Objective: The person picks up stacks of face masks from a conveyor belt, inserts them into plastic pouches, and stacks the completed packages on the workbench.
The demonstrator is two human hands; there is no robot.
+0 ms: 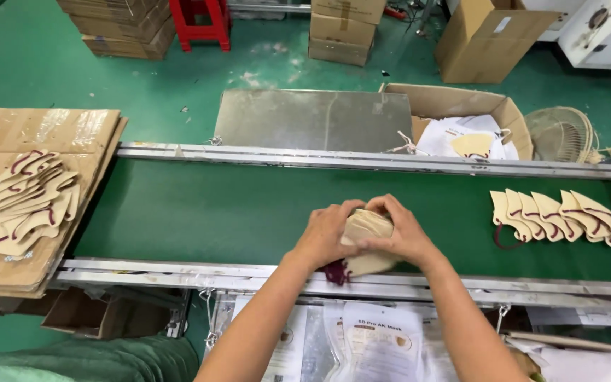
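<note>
Both my hands press together a small stack of beige folded face masks [366,230] with dark red ear loops, at the near edge of the green conveyor belt [206,212]. My left hand [325,235] grips the stack's left side; my right hand [401,232] covers its top and right side. A bunch of dark red loops hangs below the stack. A fanned row of several similar masks [559,216] lies on the belt to the right. Another pile of masks [28,201] rests on flattened cardboard at the left.
Metal rails border the belt front and back. An open cardboard box [461,106] holding white material and one mask stands behind the belt, beside a metal sheet [312,120]. Clear printed bags [380,346] lie below the front rail. Cartons, a red stool and a fan stand on the green floor.
</note>
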